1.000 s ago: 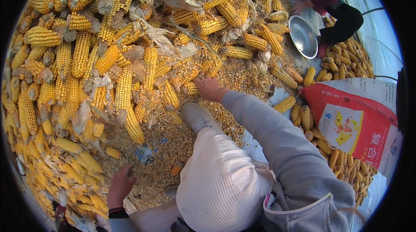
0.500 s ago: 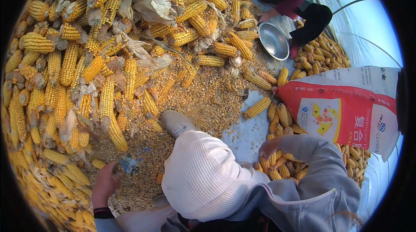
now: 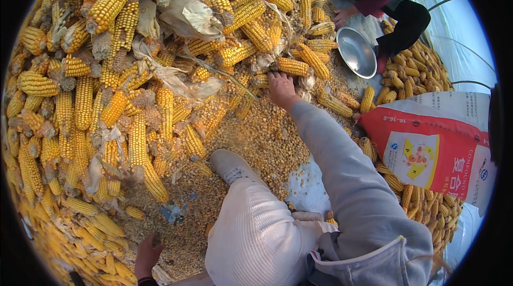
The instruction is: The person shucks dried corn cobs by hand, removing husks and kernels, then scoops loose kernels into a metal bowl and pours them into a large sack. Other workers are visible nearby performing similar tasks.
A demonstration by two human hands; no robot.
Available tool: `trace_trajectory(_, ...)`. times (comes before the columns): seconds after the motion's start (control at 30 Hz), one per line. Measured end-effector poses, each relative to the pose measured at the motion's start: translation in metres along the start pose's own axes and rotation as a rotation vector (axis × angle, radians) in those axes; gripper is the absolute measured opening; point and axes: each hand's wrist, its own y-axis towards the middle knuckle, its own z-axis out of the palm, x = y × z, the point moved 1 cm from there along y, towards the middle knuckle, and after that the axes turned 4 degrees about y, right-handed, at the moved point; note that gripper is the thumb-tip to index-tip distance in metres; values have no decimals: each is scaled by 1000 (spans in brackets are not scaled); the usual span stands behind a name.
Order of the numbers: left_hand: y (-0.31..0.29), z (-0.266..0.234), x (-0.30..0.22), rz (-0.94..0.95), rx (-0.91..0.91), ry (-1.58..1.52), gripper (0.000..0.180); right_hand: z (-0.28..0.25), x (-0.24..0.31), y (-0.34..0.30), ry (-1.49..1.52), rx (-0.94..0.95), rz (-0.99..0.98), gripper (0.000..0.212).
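Right hand [image 3: 282,90] is up around 1 o'clock, fingertips right at a corn cob [image 3: 259,81] at 12, can't tell if they're actually clamped on it. Left hand [image 3: 148,255] is down at 7 over loose kernels [image 3: 184,243], fingers bent, can't tell if they're gripping anything. Metal bowl [image 3: 356,52] sits at 2, red-and-white sack [image 3: 427,150] at 3.

Yellow corn cobs [image 3: 292,66], cream ribbed trousers [image 3: 251,230], grey sleeve [image 3: 347,163], red-and-white sack [image 3: 451,150]
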Motion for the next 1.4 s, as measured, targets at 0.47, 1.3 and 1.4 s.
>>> trace_trajectory(0.47, -3, -22, -45, 246, -184, 149, 43, 10, 30, -108, -206, 411, -593, 44)
trace_trajectory(1.3, 5, -15, -36, 29, -40, 3, 39, -15, -99, -5, 1028, -22, 837, 31)
trace_trajectory(1.4, 6, -9, -26, 3, -13, 9, 41, 1, -102, -8, 1403, -162, 857, 24)
